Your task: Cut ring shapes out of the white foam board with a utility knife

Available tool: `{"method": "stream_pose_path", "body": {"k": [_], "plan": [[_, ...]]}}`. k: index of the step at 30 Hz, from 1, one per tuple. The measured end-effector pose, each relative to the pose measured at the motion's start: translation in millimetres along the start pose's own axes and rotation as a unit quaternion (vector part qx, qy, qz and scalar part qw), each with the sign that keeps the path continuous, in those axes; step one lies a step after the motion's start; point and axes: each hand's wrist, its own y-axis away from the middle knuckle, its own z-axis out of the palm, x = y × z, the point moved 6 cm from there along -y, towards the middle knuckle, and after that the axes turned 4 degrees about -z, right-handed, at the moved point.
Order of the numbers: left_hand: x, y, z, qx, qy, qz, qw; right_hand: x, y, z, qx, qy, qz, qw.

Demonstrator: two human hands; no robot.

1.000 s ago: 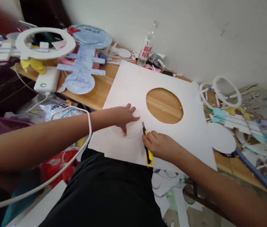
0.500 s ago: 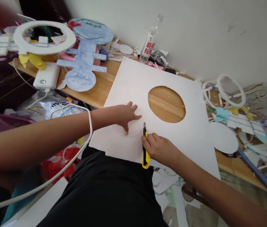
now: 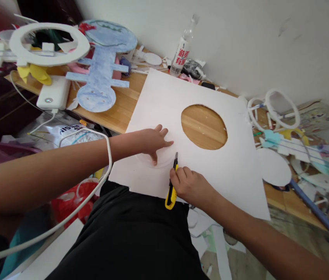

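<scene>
"Pressing down in the head view, is that the left hand [image 3: 156, 143]?"

"Yes, palm down with the fingers fanned apart and the thumb pointing back toward the lap. It lies on a clear round piece [image 3: 167, 160], faint against the white board [image 3: 164, 101]."

"And the right hand [image 3: 189, 182]?"

"Fingers curled together around a yellow-and-black cutter [image 3: 171, 196], the thumb along its side. The blade points away from the body, just beside the rim of the round piece. Whether the tip touches the board, I cannot tell."

"Where does the board sit?"

"Mostly on the wooden table [image 3: 120, 103], its near edge reaching over the lap. Wood shows through a large oval hole [image 3: 204, 127] to the right of the left hand."

"What else is around?"

"A bottle [image 3: 182, 52] stands behind the board's far edge. Left of the board lies a blue painted cutout [image 3: 103, 64], with a white ring [image 3: 48, 59] beside it. A white cable [image 3: 109, 149] loops over the left forearm."
</scene>
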Motion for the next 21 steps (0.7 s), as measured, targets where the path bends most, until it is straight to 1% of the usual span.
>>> {"method": "stream_pose_path", "body": {"k": [7, 11, 16, 21], "plan": [[-0.3, -1.7, 4.0, 0.005, -0.003, -0.002, 1.000, -9.4, -4.1, -12.0, 0.047, 0.041, 0.010, 0.998], [-0.2, -1.7, 3.3, 0.005, 0.006, -0.005, 1.000, -15.5, -7.2, -14.9, 0.044, 0.036, 0.024, 0.998], [1.0, -0.8, 2.0, 0.009, 0.008, 0.000, 1.000, -21.8, -13.8, -19.7, 0.060, 0.033, 0.063, 0.996], [0.2, -0.8, 2.4, -0.008, 0.002, -0.007, 1.000, -26.1, -22.6, -24.6, 0.057, 0.041, 0.110, 0.991]]}}
